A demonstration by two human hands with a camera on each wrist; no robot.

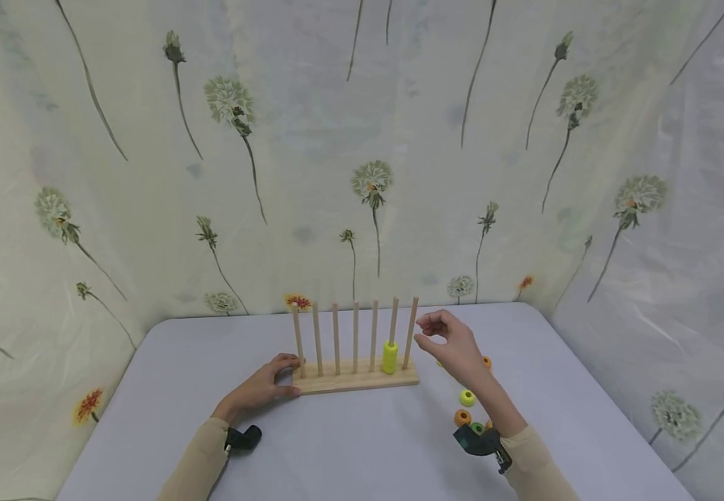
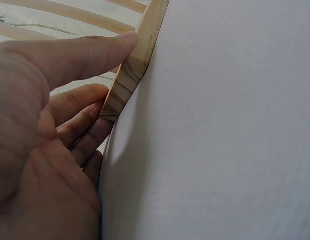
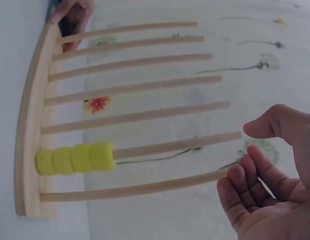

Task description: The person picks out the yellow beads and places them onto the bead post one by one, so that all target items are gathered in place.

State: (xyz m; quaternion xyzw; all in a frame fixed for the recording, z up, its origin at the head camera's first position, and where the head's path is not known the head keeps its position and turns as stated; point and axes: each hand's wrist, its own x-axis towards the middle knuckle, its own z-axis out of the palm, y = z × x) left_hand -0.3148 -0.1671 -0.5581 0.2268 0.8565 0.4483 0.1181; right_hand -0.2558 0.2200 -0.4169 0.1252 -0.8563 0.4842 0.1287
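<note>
A wooden peg rack with several upright pegs stands on the table. Yellow beads are stacked at the bottom of its second peg from the right; in the right wrist view the yellow stack sits against the base. My left hand holds the left end of the base, thumb on the front edge and fingers behind, as the left wrist view shows at the base's end. Beside the top of the rightmost peg, my right hand has its thumb and bent fingers apart, holding nothing.
Loose beads lie on the table near my right forearm: a yellow bead, an orange bead, a green bead and others partly hidden by the arm. A dandelion-patterned curtain hangs behind the table.
</note>
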